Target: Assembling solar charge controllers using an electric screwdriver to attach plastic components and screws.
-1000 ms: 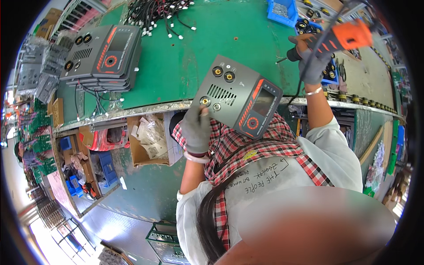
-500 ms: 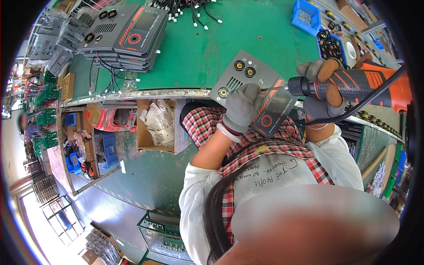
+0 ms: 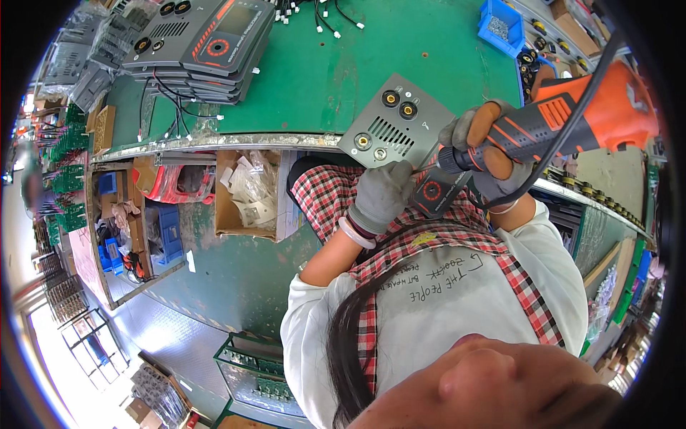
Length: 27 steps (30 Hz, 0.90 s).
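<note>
A grey front panel (image 3: 379,118) with brass-centred black sockets, slots and an orange ring dial rests tilted between the green bench edge and my lap. My right hand (image 3: 489,154), in a grey glove with tan fingertips, wraps round an orange-and-black electric drill (image 3: 550,125). The drill points left, its thin bit crossing the panel. My left hand (image 3: 384,191), in a grey glove, is closed at the panel's lower left side, its fingertips pinched by the end of the bit. Whatever they pinch is too small to make out.
A stack of similar panels (image 3: 193,53) with dangling wires stands at the bench's left. White-plugged black cables (image 3: 325,21) lie at the far edge. A blue bin (image 3: 500,28) of small metal parts sits far right. Below the bench is a cardboard box (image 3: 246,225). The drill's cord (image 3: 572,121) loops beside my right hand.
My left hand has drawn down off the panel's middle, uncovering the lower sockets. The drill has shifted left and tilted, its bit end now by the left fingertips.
</note>
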Each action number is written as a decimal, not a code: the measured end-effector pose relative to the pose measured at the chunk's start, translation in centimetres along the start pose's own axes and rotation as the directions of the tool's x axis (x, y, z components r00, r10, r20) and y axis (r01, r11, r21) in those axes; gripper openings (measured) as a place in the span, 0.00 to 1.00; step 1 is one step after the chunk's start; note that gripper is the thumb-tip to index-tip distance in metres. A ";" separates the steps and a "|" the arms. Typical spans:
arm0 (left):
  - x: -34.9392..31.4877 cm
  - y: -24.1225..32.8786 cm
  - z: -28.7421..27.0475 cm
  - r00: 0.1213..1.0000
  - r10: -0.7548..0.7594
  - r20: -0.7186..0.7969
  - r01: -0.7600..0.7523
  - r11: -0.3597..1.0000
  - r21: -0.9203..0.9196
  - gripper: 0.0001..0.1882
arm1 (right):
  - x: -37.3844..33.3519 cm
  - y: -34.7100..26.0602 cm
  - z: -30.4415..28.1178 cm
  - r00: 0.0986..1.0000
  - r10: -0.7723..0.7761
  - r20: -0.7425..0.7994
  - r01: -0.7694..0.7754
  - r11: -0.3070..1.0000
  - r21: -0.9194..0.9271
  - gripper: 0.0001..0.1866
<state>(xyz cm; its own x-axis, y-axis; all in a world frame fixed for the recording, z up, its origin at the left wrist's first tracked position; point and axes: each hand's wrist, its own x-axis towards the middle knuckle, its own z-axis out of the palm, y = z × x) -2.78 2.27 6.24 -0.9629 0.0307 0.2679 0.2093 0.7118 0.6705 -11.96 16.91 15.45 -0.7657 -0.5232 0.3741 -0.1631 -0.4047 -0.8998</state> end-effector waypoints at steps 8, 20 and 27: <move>-1.1 -0.2 -0.8 0.987 -0.137 -0.086 0.136 0.991 -0.015 0.12 | 0.0 1.6 1.2 1.000 0.017 0.018 -0.018 0.999 0.051 0.12; -3.2 -6.3 1.3 0.798 -0.399 0.451 0.478 -0.037 -0.878 0.19 | 1.8 1.7 0.8 0.981 -0.162 -0.106 0.167 0.985 0.045 0.09; -2.2 -5.8 2.2 0.846 -0.304 0.439 0.348 -0.309 -0.885 0.18 | 2.2 5.0 3.3 0.993 -0.108 0.038 0.112 0.988 -0.105 0.07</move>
<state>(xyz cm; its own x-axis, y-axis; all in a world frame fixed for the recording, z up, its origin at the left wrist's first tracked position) -2.21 -0.41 0.25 -0.9525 0.1173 -0.2809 -0.2491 -0.8306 0.4980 -12.42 11.22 12.54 -0.7192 -0.5046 0.4777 -0.3120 -0.3797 -0.8709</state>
